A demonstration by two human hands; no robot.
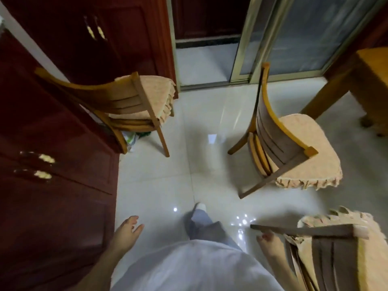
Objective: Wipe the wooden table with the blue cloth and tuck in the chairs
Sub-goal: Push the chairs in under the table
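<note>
Left hand (127, 229) hangs over the tiled floor (189, 164) beside the red cabinet (52, 143), fingers loose and spread, holding nothing. Right hand (270, 242) is at the end of the top rail (304, 229) of the nearest chair (327, 255), lower right, fingers curled by the wood; blur hides whether they clasp it. Second chair (294, 131) stands out on the floor, seat toward a leg of the wooden table (373, 68), upper right; third chair (147, 95) stands beside the cabinet, well apart from the table.
</note>
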